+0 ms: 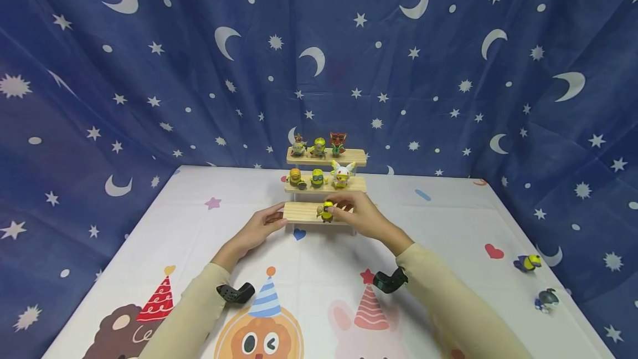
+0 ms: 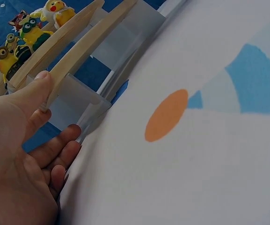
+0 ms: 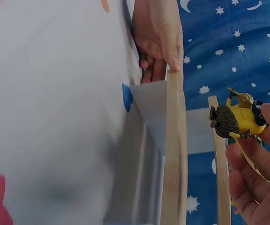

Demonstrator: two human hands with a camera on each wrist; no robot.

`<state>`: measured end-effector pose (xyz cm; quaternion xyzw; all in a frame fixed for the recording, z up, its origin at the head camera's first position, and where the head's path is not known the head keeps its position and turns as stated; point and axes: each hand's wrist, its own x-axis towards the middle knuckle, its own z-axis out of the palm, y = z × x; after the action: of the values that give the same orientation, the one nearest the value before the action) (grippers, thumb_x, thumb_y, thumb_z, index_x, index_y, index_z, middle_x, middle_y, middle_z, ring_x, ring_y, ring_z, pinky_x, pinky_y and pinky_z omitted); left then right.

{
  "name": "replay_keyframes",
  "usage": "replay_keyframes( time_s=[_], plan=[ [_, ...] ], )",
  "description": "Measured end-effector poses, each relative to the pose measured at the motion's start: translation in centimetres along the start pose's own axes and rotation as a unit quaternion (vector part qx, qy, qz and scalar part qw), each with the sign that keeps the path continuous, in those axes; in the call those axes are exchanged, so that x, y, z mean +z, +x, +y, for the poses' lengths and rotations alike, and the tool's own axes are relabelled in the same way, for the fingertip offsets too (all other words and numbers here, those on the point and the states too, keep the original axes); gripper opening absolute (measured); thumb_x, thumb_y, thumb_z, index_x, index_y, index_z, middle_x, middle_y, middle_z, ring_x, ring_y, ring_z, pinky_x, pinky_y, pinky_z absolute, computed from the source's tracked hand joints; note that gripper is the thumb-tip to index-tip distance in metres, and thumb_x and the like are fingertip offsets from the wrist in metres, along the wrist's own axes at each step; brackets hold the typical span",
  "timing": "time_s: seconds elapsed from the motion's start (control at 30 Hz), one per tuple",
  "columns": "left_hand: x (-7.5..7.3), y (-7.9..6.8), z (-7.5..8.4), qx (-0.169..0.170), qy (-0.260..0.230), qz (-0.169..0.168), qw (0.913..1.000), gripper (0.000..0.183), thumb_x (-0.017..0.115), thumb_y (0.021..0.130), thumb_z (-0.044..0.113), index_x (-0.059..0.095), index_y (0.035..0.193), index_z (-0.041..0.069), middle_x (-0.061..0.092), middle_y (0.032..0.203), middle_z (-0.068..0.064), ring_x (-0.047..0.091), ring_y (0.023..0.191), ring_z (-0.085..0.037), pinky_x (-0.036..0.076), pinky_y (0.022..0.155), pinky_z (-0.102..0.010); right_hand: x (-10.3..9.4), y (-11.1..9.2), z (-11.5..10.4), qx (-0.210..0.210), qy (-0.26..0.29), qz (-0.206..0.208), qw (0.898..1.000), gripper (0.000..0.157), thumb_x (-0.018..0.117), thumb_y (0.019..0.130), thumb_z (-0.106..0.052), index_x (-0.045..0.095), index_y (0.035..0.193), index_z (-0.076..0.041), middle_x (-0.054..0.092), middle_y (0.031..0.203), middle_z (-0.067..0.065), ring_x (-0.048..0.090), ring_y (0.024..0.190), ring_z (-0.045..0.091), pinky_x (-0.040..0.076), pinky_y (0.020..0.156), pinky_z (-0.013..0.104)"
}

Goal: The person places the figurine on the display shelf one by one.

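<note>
A three-tier wooden display shelf [image 1: 301,213] with clear side supports stands near the back of the table. My left hand [image 1: 259,230] pinches the left end of its lowest board, thumb on the wood and a fingertip beneath, as the left wrist view shows. Over that same board, my right hand [image 1: 366,216] pinches a yellow Minion figure [image 3: 242,119] with black eyewear, a brown lower body and a tan object at its arm. In the right wrist view the figure's feet [image 3: 213,116] are free of the fingers.
Three figures, including a red fox [image 1: 338,143], stand on the top board. The middle board bears two Minions and a white-eared yellow figure [image 1: 341,175]. At the table's right edge lie a yellow-and-purple figure [image 1: 527,262] and a grey-and-blue one [image 1: 546,299]. A starry blue curtain [image 1: 349,60] hangs behind.
</note>
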<state>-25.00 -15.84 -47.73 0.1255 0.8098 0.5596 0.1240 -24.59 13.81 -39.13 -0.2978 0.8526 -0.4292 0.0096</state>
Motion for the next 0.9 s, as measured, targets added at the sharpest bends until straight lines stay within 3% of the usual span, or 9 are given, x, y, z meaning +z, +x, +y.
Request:
replay_keyframes(
  time_s=[0.63, 0.9],
  plan=[
    [-0.1, 0.0, -0.1, -0.004, 0.005, -0.006, 1.0000, 0.067, 0.059, 0.104, 0.032, 0.030, 0.160, 0.012, 0.049, 0.153, -0.021, 0.048, 0.143, -0.037, 0.039, 0.119, -0.052, 3.7, 2.7, -1.3, 0.000, 0.015, 0.011, 1.000, 0.030, 0.068, 0.097, -0.013, 0.070, 0.124, -0.002, 0.071, 0.126, 0.015, 0.069, 0.102, 0.026, 0.058, 0.083, 0.039],
    [-0.2, 0.0, 0.0, -0.003, 0.006, -0.010, 0.9999, 0.067, 0.058, 0.104, 0.032, 0.030, 0.160, 0.012, 0.049, 0.153, -0.022, 0.047, 0.143, -0.038, 0.038, 0.119, -0.052, 4.6, 3.5, -1.5, -0.006, 0.024, 0.011, 1.000, 0.030, 0.068, 0.096, -0.011, 0.070, 0.125, -0.002, 0.069, 0.130, 0.017, 0.070, 0.102, 0.027, 0.058, 0.079, 0.030]
  ],
)
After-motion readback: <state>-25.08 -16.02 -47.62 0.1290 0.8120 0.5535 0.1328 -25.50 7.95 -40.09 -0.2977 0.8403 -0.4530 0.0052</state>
